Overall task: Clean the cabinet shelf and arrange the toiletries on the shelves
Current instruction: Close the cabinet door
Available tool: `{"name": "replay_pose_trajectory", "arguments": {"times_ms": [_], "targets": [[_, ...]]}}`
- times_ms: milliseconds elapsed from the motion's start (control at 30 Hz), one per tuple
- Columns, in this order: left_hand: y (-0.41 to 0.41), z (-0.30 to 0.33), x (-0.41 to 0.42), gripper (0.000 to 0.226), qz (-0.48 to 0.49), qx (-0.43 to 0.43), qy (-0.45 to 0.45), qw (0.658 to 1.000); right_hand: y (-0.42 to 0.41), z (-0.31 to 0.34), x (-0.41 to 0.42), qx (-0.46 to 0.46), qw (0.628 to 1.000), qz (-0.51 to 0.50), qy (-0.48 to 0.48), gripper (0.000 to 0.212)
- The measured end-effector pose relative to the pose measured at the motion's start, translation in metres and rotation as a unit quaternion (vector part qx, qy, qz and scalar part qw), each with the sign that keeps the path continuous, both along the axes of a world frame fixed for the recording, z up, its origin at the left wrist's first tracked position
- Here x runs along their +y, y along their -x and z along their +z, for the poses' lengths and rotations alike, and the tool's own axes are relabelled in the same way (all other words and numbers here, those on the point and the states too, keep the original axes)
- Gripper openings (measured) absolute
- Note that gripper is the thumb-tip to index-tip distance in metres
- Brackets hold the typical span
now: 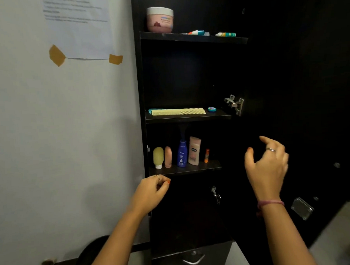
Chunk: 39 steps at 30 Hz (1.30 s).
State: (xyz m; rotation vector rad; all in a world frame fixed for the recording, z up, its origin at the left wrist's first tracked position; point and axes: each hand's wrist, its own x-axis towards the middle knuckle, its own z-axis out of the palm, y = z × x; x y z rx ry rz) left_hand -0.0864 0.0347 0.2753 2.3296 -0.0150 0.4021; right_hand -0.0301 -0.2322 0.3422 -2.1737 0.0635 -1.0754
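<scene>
A black cabinet stands open with three shelves. The top shelf (pixel 193 37) holds a pink cream jar (pixel 159 19) and two small tubes (pixel 197 32). On the middle shelf (pixel 187 117) lie a pale comb (pixel 178 112) and a small round tin (pixel 212 109). The lower shelf (pixel 185 169) carries a yellow-green tube (pixel 158 157), a pink tube (pixel 168 156), a blue lotion bottle (pixel 182 153), a beige lotion bottle (pixel 195 150) and an orange lip balm (pixel 207 155), all upright. My left hand (pixel 153 191) hovers just below that shelf's front edge, fingers curled, holding nothing. My right hand (pixel 268 166) is raised to the right, fingers spread.
The open black cabinet door (pixel 309 84) stands at the right with a metal hinge (pixel 235 104) and a latch plate (pixel 301 208). A white wall with a taped paper sheet (pixel 77 26) is at the left. A dark round object (pixel 89 256) sits low by the wall.
</scene>
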Motion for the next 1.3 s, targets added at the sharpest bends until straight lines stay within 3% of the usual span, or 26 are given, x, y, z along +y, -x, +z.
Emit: {"name": "replay_pose_trajectory", "arguments": {"times_ms": [167, 300, 400, 500, 733, 933, 1200, 1300], "targets": [[0.052, -0.006, -0.006, 0.019, 0.038, 0.002, 0.017, 0.999, 0.055, -0.003, -0.041, -0.063, 0.996, -0.061, 0.000, 0.047], [0.089, -0.016, -0.010, 0.019, 0.048, 0.016, 0.029, 0.998, 0.079, -0.004, -0.069, -0.091, 0.990, -0.084, -0.065, 0.058], [0.114, -0.019, -0.014, 0.019, 0.044, 0.027, 0.026, 0.998, 0.083, -0.004, -0.083, -0.103, 0.982, -0.056, -0.145, 0.063], [0.131, -0.016, -0.016, 0.019, 0.040, 0.040, 0.027, 0.998, 0.077, 0.000, -0.094, -0.078, 0.969, 0.036, -0.233, 0.064], [0.156, -0.012, -0.004, 0.018, 0.061, 0.049, 0.043, 0.996, 0.072, -0.006, -0.100, -0.079, 0.947, 0.069, -0.304, 0.048], [0.168, -0.012, 0.014, 0.018, 0.074, 0.042, 0.053, 0.995, 0.087, -0.002, -0.084, -0.087, 0.945, 0.045, -0.313, 0.037], [0.163, -0.006, 0.045, 0.017, 0.049, 0.035, 0.090, 0.994, 0.106, -0.006, -0.035, -0.143, 0.933, 0.037, -0.327, 0.038], [0.154, -0.005, 0.061, 0.015, 0.031, 0.037, 0.094, 0.994, 0.116, -0.007, -0.011, -0.155, 0.931, 0.035, -0.329, 0.025]]}}
